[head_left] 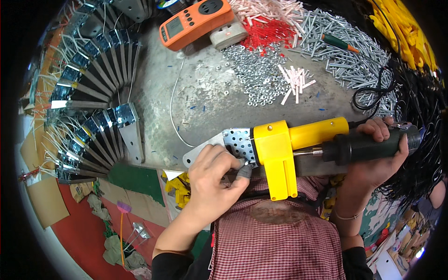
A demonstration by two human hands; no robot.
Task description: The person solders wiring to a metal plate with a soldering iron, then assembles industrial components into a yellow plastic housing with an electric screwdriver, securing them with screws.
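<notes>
Gripping the yellow pipe-welding tool at 4 o'clock, right hand clamped on its black handle, left hand pinching at the perforated plate; finished units fan at 9 o'clock on the worktop.

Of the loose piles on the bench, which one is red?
The small pile of red pieces at the top, between the pale pink sticks and the silver nuts; every other pile is pink, silver or yellow.

Glossy yellow plastic tool with ribbed matt black grip and perforated shiny metal plate; rough grey counter, checked cloth apron.
</notes>
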